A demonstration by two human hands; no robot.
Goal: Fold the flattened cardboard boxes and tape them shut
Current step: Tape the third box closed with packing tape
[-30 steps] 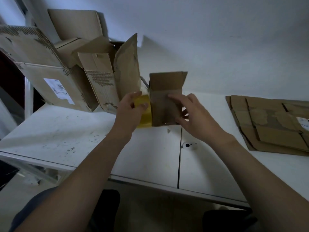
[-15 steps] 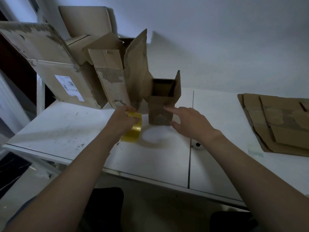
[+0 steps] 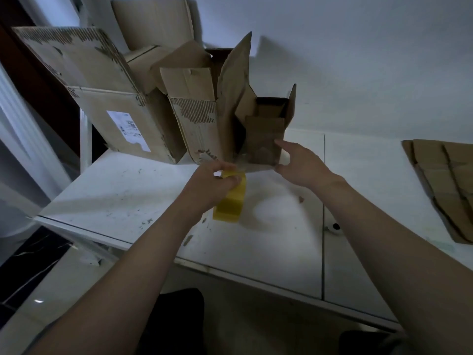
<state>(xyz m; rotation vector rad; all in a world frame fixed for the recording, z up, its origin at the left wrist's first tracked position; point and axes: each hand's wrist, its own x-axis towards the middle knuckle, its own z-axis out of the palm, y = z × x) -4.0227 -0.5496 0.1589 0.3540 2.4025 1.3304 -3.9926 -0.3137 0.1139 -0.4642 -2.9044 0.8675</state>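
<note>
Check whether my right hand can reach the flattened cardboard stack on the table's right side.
Probably yes: the right hand holds nothing, its straight fingers touch the small open box, and only tabletop lies between it and the flattened cardboard stack.

A yellow tape roll [image 3: 230, 201] is gripped in the left hand [image 3: 213, 181] over a white table [image 3: 122, 198], while a small upright cardboard box [image 3: 266, 142] is touched by the outstretched right hand [image 3: 300, 163].
</note>
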